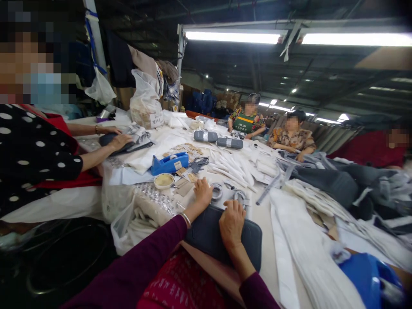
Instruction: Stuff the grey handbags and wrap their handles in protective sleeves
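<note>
A flat dark grey bag [252, 240] lies in front of me at the table's near edge. My right hand [232, 221] rests over it, fingers bent around its upper edge, where the fingertips are hidden. Just past that hand sits a coiled grey strap [239, 196]. Beyond the bag's left part, my left hand [202, 193] is closed with its fingers curled down; what they hold, if anything, is hidden. Beside it on the right is a second grey coil [216, 192]. Small brown card tags [192, 177] lie close to its left.
A blue tape dispenser [170, 163] and a small round dish [164, 181] stand left. White strips [230, 165] cover the middle, with wrapped grey cases [206, 136] behind. A co-worker's hands [120, 141] work at left. A blue container [370, 274] sits lower right.
</note>
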{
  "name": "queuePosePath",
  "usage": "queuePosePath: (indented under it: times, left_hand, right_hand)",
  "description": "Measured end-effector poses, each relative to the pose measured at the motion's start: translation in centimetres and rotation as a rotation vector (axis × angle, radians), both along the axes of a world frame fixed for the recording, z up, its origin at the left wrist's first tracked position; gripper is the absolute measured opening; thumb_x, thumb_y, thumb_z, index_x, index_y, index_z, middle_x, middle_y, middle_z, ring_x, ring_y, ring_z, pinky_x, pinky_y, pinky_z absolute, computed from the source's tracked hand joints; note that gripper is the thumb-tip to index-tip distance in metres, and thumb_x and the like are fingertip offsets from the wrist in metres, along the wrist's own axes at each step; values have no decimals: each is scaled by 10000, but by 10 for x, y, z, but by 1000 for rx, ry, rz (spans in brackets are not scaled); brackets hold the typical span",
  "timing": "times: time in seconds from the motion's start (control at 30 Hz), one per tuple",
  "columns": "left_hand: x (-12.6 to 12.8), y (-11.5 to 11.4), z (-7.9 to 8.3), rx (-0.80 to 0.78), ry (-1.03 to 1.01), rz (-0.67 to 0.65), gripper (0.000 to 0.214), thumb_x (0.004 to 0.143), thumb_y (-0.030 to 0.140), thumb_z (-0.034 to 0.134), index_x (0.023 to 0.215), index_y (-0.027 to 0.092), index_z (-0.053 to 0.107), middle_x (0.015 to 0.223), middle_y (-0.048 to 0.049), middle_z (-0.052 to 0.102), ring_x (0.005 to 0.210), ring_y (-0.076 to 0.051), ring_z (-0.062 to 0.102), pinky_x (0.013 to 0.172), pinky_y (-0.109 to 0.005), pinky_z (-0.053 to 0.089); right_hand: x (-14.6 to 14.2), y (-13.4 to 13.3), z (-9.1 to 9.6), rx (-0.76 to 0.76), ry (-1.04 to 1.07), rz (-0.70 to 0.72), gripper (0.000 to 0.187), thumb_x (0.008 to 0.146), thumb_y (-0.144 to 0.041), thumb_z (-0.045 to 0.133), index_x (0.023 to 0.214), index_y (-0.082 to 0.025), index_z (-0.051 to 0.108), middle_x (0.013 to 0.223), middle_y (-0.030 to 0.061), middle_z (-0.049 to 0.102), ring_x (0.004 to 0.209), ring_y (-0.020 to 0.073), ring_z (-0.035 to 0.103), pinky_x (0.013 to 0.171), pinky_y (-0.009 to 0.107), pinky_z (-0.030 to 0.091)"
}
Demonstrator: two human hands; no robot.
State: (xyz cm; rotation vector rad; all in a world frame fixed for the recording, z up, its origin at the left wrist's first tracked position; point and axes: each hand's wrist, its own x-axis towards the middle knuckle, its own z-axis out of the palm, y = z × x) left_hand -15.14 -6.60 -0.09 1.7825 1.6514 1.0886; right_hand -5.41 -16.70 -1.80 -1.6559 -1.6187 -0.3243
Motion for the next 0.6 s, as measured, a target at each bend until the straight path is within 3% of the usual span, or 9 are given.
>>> queuePosePath:
  times: [0.07,0.13,0.2,0.23,0.37,0.47,0.53,0.6]
  left_hand:
    - [6,-10,6,240,179,-169,447,837,133,470,1280,185,436,1363,-156,399,1272,-278,340,1032,-434,290]
    - [15,-18,10,463,338,-506,409,832,88,441,1211,220,517,1330,-111,459,1242,-244,369,1039,-398,291]
    - [27,-24,9,545,390,-805,344,816,79,460,1106,216,585,1216,-95,551,1178,-222,427,1015,-353,319]
    - [32,-26,8,541,394,-885,309,809,85,478,1065,207,600,1141,-93,588,1132,-218,463,986,-336,345]
    - [46,-29,-3,392,338,-899,209,809,162,522,999,211,596,982,-61,626,863,-198,587,767,-281,438]
    - [45,-28,-8,289,210,-857,168,795,160,541,937,228,598,944,-36,633,754,-177,607,692,-254,440]
    - [43,-26,-11,246,125,-853,175,771,121,549,898,228,603,906,-29,640,770,-175,615,703,-239,444]
    - [43,-23,-13,227,90,-873,213,740,76,546,881,224,605,893,-28,651,810,-181,620,723,-234,451]
  right_hand:
    - [8,-7,-5,-13,108,40,227,777,-50,341,807,-199,509,806,71,506,864,248,463,813,416,356]
    - [15,-10,-7,64,283,67,220,727,-42,327,800,-208,452,815,55,469,850,223,454,812,392,374]
    - [20,-11,-5,170,429,32,221,719,-68,322,856,-210,421,902,66,454,895,216,444,840,389,382]
    - [22,-10,-3,207,462,1,224,734,-90,321,898,-208,419,960,83,451,945,222,438,868,399,375]
    - [37,1,3,228,392,-155,326,799,-205,356,1116,-162,419,1184,186,423,1186,293,348,991,474,276]
    - [56,18,0,106,370,-272,506,819,-324,401,1270,-103,344,1207,242,452,1178,348,387,966,499,282]
    - [72,30,-6,-5,333,-253,582,844,-389,385,1327,-80,279,1124,233,535,1058,341,507,868,453,364]
    - [86,40,-14,-94,226,-106,594,885,-418,321,1353,-63,234,1001,189,614,903,302,591,745,389,408]
